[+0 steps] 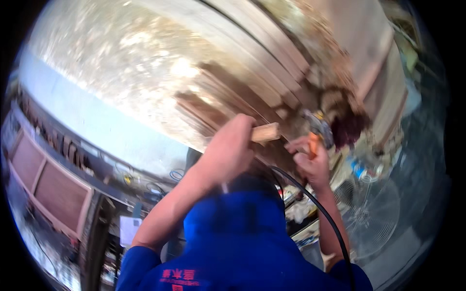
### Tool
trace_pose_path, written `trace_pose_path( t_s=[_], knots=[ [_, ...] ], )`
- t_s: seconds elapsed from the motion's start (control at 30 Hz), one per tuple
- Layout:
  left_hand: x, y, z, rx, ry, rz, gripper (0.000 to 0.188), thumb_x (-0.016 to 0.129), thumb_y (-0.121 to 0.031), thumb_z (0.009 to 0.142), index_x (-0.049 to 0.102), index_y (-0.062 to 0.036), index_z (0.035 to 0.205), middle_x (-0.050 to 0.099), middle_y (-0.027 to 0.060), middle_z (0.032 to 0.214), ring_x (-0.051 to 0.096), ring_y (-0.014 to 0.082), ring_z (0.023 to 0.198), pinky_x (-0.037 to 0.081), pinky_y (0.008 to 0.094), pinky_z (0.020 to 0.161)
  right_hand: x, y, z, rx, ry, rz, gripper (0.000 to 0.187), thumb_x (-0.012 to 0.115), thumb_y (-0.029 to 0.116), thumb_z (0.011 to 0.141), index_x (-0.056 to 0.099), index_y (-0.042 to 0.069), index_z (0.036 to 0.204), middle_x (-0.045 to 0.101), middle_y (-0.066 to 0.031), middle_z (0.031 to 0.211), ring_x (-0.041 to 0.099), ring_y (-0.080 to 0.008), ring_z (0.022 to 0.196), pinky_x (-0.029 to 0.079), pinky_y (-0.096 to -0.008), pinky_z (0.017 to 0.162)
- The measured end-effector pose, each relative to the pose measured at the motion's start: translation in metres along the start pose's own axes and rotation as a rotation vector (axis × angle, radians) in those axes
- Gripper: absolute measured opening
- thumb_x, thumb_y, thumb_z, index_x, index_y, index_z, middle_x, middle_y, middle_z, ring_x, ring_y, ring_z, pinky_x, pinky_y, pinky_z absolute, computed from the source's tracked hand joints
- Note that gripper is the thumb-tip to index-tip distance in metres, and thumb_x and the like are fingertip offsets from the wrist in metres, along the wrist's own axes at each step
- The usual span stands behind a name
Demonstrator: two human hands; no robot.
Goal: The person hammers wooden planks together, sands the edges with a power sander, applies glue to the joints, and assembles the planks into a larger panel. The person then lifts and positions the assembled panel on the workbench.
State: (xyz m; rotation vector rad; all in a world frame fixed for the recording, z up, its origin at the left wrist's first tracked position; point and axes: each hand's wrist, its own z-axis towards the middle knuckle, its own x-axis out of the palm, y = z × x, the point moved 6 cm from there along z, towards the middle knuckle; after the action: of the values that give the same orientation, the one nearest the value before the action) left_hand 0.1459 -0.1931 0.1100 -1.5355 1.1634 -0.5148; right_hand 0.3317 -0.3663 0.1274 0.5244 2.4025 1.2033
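Note:
My left hand (230,150) is closed around a short block of pale wood (266,132), whose end sticks out to the right past my fingers. To its right, my right hand (310,162) grips an orange-handled tool (314,144). The tool's grey and yellow head is blurred, so I cannot make out its exact kind. Block and tool are a short gap apart. Just beyond my left hand lie several brown wooden strips (201,109). A dark reddish object (352,130) is beside the tool head.
Long boards (259,41) lie ahead, beside a surface strewn with sawdust (111,43). A black cable (310,194) curves past my right forearm. A wire-caged fan (371,218) stands at the right. Framed brown panels (60,184) are at far left.

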Motion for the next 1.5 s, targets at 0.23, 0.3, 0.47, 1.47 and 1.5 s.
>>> trace_pose_path(
  t_s=[0.23,0.3,0.47,1.47,1.5],
  knots=[
    [0.170,-0.088,-0.027,0.314,0.310,0.175,0.056,0.070,-0.006,0.083,0.052,-0.0005,0.136,0.058,0.0217,0.128,0.058,0.0448,0.119,0.050,0.0459,0.100,-0.044,-0.099,-0.113,0.058,-0.392,0.394,0.052,0.080,0.022,0.092,0.062,-0.002,0.134,0.070,-0.0059,0.114,0.058,-0.0022,0.068,0.039,-0.0170,0.051],
    [0.200,-0.097,-0.045,0.367,0.447,0.186,0.066,0.073,-0.008,0.082,0.050,-0.0015,0.144,0.057,0.0226,0.137,0.056,0.0452,0.127,0.048,0.0463,0.107,-0.077,-0.101,-0.146,0.145,-0.384,0.687,0.042,0.073,0.020,0.095,0.064,-0.001,0.131,0.073,-0.0064,0.113,0.047,0.0011,0.054,0.032,-0.0159,0.045],
    [0.207,-0.009,-0.006,0.377,0.193,0.887,0.099,0.089,-0.025,0.079,0.034,-0.0095,0.161,0.040,0.0203,0.159,0.037,0.0407,0.150,0.031,0.0560,0.125,-0.203,-0.165,-0.256,0.075,-0.770,0.772,0.033,0.064,0.020,0.102,0.050,0.008,0.129,0.072,-0.0147,0.107,0.043,0.0005,0.047,0.031,-0.0158,0.038],
    [0.176,0.043,-0.009,0.409,0.530,1.312,0.081,0.082,-0.018,0.079,0.047,-0.0057,0.150,0.051,0.0172,0.147,0.049,0.0350,0.135,0.049,0.0510,0.110,-0.235,-0.242,-0.272,0.137,-0.762,0.747,0.026,0.064,0.020,0.102,0.054,0.003,0.118,0.070,-0.0119,0.105,0.037,-0.0015,0.045,0.033,-0.0202,0.040],
    [0.157,0.041,0.004,0.260,0.575,1.250,0.073,0.081,-0.027,0.084,0.051,-0.0045,0.148,0.051,0.0181,0.146,0.050,0.0380,0.134,0.043,0.0523,0.117,-0.236,-0.238,-0.272,0.132,-0.777,0.749,0.026,0.064,0.020,0.102,0.053,0.003,0.119,0.070,-0.0118,0.105,0.037,-0.0015,0.045,0.033,-0.0201,0.040]
  ],
)
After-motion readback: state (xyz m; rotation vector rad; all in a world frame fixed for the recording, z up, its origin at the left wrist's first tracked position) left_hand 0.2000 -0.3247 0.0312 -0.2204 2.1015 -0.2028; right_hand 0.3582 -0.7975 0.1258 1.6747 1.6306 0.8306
